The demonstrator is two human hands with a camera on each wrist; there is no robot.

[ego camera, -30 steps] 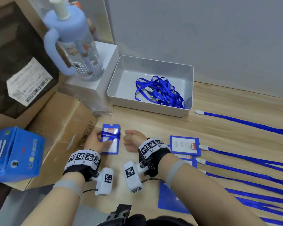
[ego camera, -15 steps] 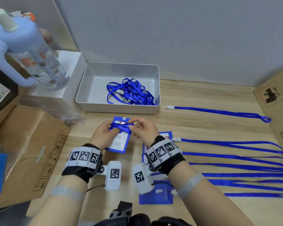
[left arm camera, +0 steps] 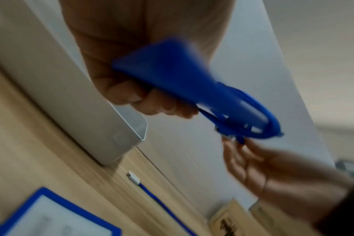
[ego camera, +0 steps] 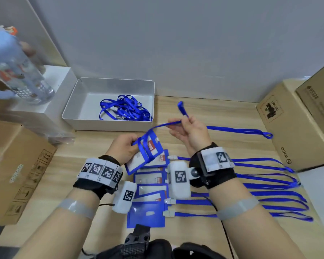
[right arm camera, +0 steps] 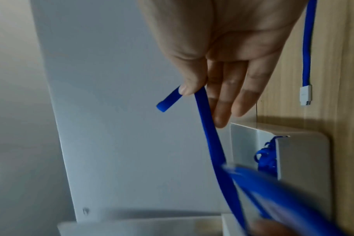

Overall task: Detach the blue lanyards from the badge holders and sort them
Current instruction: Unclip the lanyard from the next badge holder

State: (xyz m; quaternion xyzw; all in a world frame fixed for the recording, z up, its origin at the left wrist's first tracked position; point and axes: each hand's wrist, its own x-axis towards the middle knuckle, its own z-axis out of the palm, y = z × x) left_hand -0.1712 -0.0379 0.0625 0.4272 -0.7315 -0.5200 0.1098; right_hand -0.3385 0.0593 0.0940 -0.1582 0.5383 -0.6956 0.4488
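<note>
Nearest to us, a stack of badge holders [ego camera: 150, 186] lies on the table [ego camera: 204, 113], their lanyards [ego camera: 260, 200] running out to the right in near-parallel lines, long axes left to right, loop ends farthest right.

Just beyond the stack we hold one badge holder [ego camera: 148, 154] off the table in our left hand [ego camera: 123, 148]. That grip is closed on it, fingers curled under its left edge and thumb on top. The holder is tilted, with its clip end pointing up and toward the tray [ego camera: 108, 126]. Its lanyard [ego camera: 165, 125] is wrapped around it in a couple of turns and then stretches up and right to our right hand [ego camera: 191, 131].

The right grip is pinched on the lanyard between thumb and forefinger; the other fingers [right arm camera: 228, 95] are straight and spread. A short free end [right arm camera: 169, 100] sticks out past the pinch, pointing away from us. In the left wrist view the clip area is too blurred to tell whether it is fastened.

Right of the right hand, a single lanyard [ego camera: 238, 130] lies flat, loop end toward the cardboard box [ego camera: 292, 128].

Farthest, the grey tray sits against the wall with a tangle of loose lanyards [ego camera: 125, 109] in its right half.
</note>
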